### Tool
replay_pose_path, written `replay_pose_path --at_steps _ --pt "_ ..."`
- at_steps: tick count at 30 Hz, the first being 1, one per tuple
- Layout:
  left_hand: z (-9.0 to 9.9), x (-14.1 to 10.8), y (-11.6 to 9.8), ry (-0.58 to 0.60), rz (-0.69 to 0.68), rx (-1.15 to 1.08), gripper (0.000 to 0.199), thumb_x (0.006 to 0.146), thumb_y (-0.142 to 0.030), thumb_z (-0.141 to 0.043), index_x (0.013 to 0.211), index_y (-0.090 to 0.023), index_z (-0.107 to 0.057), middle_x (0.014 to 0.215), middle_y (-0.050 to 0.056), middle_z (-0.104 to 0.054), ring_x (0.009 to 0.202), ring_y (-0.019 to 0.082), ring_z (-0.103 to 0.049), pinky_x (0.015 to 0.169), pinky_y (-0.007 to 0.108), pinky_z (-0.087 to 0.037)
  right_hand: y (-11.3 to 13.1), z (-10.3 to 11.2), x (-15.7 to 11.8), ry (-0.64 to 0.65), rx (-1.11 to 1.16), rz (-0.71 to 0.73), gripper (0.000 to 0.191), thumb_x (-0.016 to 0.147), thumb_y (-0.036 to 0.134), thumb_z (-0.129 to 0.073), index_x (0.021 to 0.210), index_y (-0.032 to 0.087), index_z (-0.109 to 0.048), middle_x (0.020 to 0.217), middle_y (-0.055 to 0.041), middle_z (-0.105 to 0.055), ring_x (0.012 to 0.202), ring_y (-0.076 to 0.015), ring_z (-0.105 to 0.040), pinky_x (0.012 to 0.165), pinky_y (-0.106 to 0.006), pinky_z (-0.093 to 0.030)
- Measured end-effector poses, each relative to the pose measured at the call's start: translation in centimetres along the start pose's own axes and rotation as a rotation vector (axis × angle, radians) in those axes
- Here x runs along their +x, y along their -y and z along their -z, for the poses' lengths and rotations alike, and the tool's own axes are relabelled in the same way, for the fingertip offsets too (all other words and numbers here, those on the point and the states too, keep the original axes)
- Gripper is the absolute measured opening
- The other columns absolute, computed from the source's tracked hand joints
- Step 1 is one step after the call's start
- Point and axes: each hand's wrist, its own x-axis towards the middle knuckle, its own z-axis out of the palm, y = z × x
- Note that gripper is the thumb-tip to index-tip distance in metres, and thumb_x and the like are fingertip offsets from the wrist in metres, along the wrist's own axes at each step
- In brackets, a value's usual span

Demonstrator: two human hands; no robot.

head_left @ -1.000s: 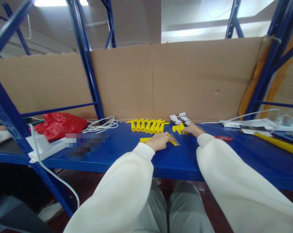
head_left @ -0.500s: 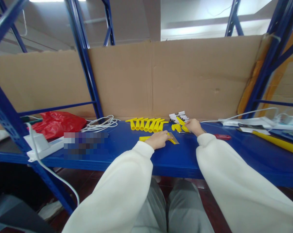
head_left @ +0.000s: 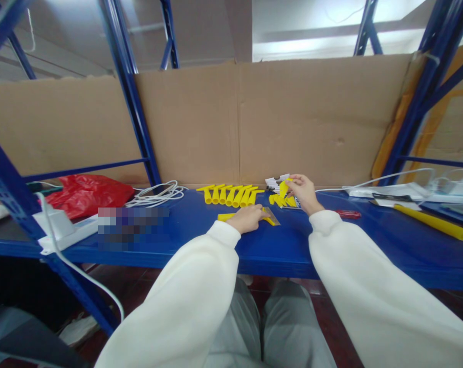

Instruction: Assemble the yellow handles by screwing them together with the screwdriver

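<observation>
My left hand (head_left: pixel 247 219) is wrapped round a yellow-handled scraper (head_left: pixel 225 217) lying low over the blue shelf. The scraper's flat blade points right, and part of its handle is hidden under my fingers. Between the fingertips of my right hand (head_left: pixel 306 193) is a small flat yellow piece (head_left: pixel 284 188), raised above a small pile of similar yellow pieces (head_left: pixel 280 201). White and black strips (head_left: pixel 273 183) lie just behind that pile. To the left, several yellow T-shaped handles (head_left: pixel 233 197) lie side by side in a row, apart from both hands.
A red tool (head_left: pixel 348 214) and a long yellow tube (head_left: pixel 434 222) lie to the right. On the left are a red plastic bag (head_left: pixel 89 196), coiled white cable (head_left: pixel 158 194) and a white power strip (head_left: pixel 68 235). A cardboard wall (head_left: pixel 285 117) stands behind the shelf.
My right hand has risen from the pile, lifting the small yellow piece and turning it more upright. My left hand stays on the scraper in nearly the same place.
</observation>
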Motion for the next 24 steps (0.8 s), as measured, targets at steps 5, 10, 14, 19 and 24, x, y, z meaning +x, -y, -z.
replay_pose_path --at_steps 5,10,14,19,24 --pt "-0.2 0.1 0.2 -0.018 -0.013 -0.015 0.042 0.095 -0.014 -0.043 0.128 -0.024 -0.068 0.114 0.011 -0.066 0.105 0.022 -0.066 0.086 0.030 -0.052 0.3 -0.4 -1.2 0.111 -0.083 -0.263 0.033 0.072 0.007 -0.067 0.098 0.020 -0.052 0.075 0.0015 -0.065 0.064 -0.0125 -0.064 0.052 -0.020 -0.053" --pt "-0.3 0.1 0.2 -0.022 -0.012 -0.018 0.041 0.094 -0.013 -0.045 0.125 -0.024 -0.069 0.114 0.011 -0.067 0.106 0.023 -0.066 0.086 0.029 -0.052 0.5 -0.1 -2.2 0.293 -0.227 -0.413 0.023 0.074 0.006 -0.071 0.090 0.016 -0.059 0.075 -0.0046 -0.070 0.069 -0.0151 -0.068 0.059 -0.022 -0.056" --pt "-0.4 0.1 0.3 -0.036 -0.015 -0.029 0.041 0.092 -0.012 -0.048 0.125 -0.026 -0.069 0.114 0.010 -0.068 0.106 0.023 -0.066 0.086 0.029 -0.052 1.3 0.2 -2.8 0.344 -0.253 -0.449 0.014 0.076 0.006 -0.071 0.072 0.015 -0.061 0.065 -0.0043 -0.068 0.065 -0.0140 -0.066 0.059 -0.021 -0.055" --pt "-0.5 0.2 0.4 -0.049 -0.016 -0.051 0.036 0.093 -0.013 -0.048 0.123 -0.021 -0.067 0.116 0.011 -0.068 0.106 0.023 -0.066 0.088 0.031 -0.052 1.8 0.0 -3.0 0.377 -0.243 -0.499 0.021 0.074 0.013 -0.079 0.067 0.015 -0.059 0.058 -0.0005 -0.063 0.055 -0.0095 -0.058 0.054 -0.018 -0.050" --pt "-0.3 0.2 0.2 -0.046 0.044 -0.080 0.034 0.093 -0.014 -0.051 0.126 -0.015 -0.056 0.120 0.015 -0.068 0.112 0.025 -0.066 0.090 0.032 -0.051 1.2 -0.3 -3.0 0.380 -0.384 -0.430 0.040 0.071 0.029 -0.084 0.058 0.018 -0.048 0.047 0.0066 -0.043 0.044 -0.0054 -0.038 0.042 -0.017 -0.035"
